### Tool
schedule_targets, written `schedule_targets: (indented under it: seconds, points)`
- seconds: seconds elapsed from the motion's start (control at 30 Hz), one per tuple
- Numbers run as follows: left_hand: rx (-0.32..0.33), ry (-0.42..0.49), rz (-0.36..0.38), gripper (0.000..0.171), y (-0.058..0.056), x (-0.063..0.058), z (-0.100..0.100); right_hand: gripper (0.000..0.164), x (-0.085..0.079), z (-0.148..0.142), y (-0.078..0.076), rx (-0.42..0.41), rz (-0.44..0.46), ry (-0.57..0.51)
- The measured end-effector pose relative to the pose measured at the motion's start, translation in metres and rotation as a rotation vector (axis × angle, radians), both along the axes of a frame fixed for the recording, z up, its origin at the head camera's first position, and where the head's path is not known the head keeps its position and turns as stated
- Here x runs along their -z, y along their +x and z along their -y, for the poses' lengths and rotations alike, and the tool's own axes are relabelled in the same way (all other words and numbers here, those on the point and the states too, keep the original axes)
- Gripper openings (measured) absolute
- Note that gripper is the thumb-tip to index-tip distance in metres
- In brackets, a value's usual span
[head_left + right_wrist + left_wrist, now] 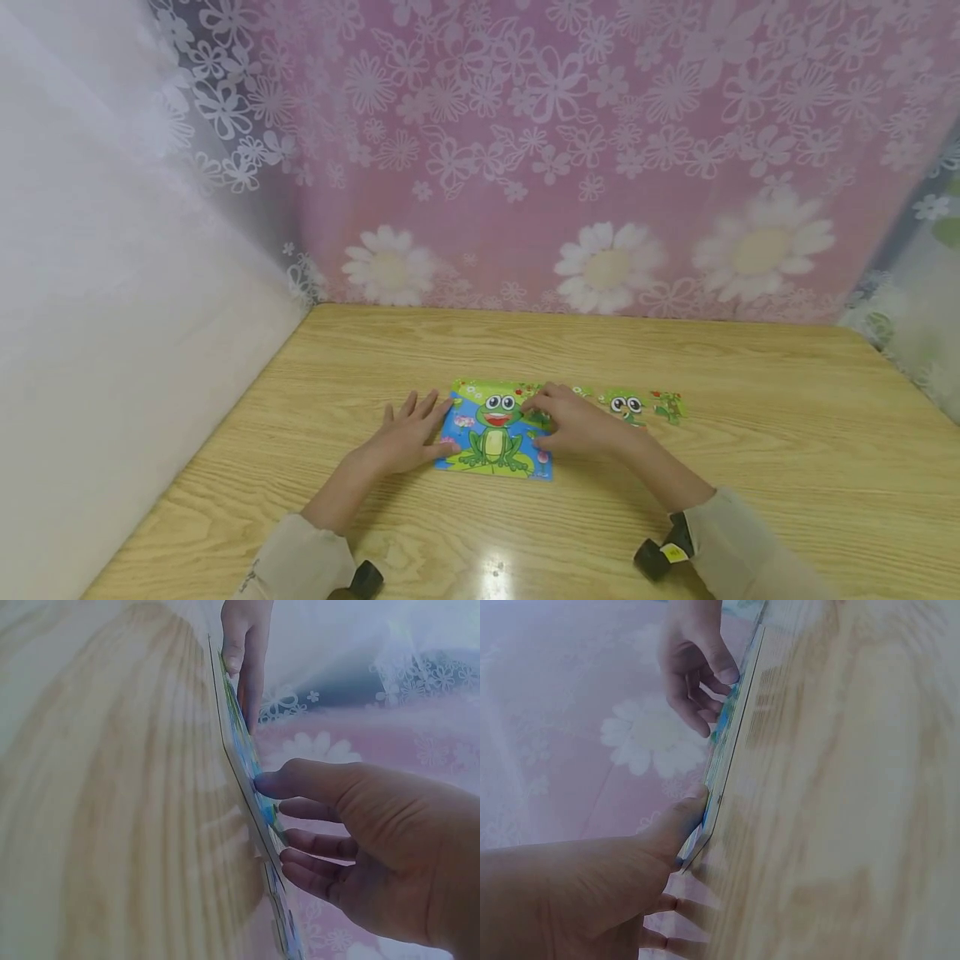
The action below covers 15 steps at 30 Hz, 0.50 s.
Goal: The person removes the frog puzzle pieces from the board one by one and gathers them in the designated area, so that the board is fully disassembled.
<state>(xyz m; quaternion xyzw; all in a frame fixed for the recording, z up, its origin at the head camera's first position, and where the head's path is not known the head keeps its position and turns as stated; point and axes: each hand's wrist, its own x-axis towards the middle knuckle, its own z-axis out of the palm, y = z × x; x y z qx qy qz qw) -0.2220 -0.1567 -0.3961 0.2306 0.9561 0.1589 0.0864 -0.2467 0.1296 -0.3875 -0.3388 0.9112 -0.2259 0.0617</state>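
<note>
A frog picture puzzle (492, 446) lies flat on the table in front of me, green along its top and blue around the frog. My left hand (402, 437) rests at its left edge, fingers extended, thumb on the lower left corner. At the puzzle's right side is my right hand (573, 423). Its bent fingers and thumb hold a green puzzle piece (537, 415) low over the board, partly hidden by the fingers. In the right wrist view the thumb (274, 784) touches the board's surface, and the fingertips are by the far edge.
Right of the puzzle, past my right hand, lie loose puzzle pieces: one with the frog's eyes (626, 405) and one with green plants (667, 407). The wooden table (360, 358) meets a flowered pink curtain (487, 250) behind and a white cloth (150, 292) at left.
</note>
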Motion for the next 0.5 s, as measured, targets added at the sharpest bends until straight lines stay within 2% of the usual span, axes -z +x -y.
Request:
schedule_targets:
  seconds: [0.17, 0.5]
  points:
    - [0.001, 0.002, -0.004, 0.076, -0.0024, 0.0037, 0.0007, 0.045, 0.0002, 0.0003, 0.0004, 0.012, 0.041, -0.036]
    - [-0.001, 0.000, 0.002, 0.076, -0.0021, 0.0041, 0.0011, 0.041, 0.0039, -0.0018, -0.0037, 0.003, 0.053, -0.055]
